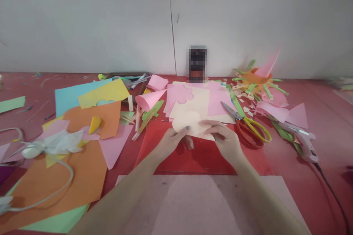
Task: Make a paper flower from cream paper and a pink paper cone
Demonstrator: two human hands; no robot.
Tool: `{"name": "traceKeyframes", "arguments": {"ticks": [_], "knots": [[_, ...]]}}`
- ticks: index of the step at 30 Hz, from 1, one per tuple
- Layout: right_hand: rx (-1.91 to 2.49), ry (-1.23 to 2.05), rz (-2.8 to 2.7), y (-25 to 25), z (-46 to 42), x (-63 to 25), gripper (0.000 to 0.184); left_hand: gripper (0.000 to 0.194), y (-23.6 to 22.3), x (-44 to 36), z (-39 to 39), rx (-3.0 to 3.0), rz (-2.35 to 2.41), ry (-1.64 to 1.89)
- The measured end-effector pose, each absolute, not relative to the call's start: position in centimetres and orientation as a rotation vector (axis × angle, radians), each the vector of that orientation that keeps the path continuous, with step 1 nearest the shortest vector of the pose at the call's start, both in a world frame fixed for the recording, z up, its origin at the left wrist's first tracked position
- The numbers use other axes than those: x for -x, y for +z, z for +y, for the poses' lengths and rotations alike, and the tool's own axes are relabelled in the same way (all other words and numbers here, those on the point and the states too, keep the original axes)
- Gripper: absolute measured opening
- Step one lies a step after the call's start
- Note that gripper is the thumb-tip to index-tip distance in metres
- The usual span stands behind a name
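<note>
Between both hands is a cream paper cutout (190, 122) with a rounded, scalloped edge, held above a red sheet (193, 161). My left hand (176, 140) pinches its left side, thumb on top and fingers underneath. At its right side, the thumb and fingers of my right hand (224, 137) close on the paper. Behind the cutout lie cream and pink paper sheets (217, 101), one with a scalloped notch. Scissors (249, 123) with red and yellow handles rest just right of my right hand, blades pointing away to the left.
Orange sheets (74, 176), a blue sheet (67, 97) and a white cable (70, 172) cover the left side. A pink paper cone (150, 101) lies mid-left. At right are a glue gun (303, 141) with a black cord and a fringed orange-green paper piece (257, 77). A wall stands behind.
</note>
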State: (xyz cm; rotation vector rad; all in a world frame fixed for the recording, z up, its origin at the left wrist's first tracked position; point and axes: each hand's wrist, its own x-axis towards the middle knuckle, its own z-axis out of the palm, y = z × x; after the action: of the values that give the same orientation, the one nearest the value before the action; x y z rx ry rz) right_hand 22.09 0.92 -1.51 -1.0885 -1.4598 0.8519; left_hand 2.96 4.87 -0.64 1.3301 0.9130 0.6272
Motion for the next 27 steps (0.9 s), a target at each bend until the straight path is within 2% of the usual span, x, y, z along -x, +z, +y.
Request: {"name": "traceKeyframes", "arguments": {"ticks": [4,9,14,20,27], "knots": [[1.251,0.751,-1.333,-1.5,1.2,-22.0,0.027,0.049,-0.5,-3.2,4.8,-1.367,0.933,0.616],[1.272,1.044,-1.146,-1.9,1.5,-21.6,0.041,0.045,-0.6,-3.3,4.7,-1.389,0.929,0.631],[1.383,1.079,-1.249,-2.5,1.5,-21.3,0.027,0.046,-0.5,-3.3,4.7,-1.415,0.941,0.596],[1.359,1.101,-1.112,-2.3,1.5,-21.5,0.032,0.044,-0.6,-3.2,4.9,-1.444,0.931,0.540],[1.389,1.023,-1.007,-2.0,1.5,-21.8,0.027,0.019,-0.8,-3.2,5.0,-1.467,0.906,0.510]]}}
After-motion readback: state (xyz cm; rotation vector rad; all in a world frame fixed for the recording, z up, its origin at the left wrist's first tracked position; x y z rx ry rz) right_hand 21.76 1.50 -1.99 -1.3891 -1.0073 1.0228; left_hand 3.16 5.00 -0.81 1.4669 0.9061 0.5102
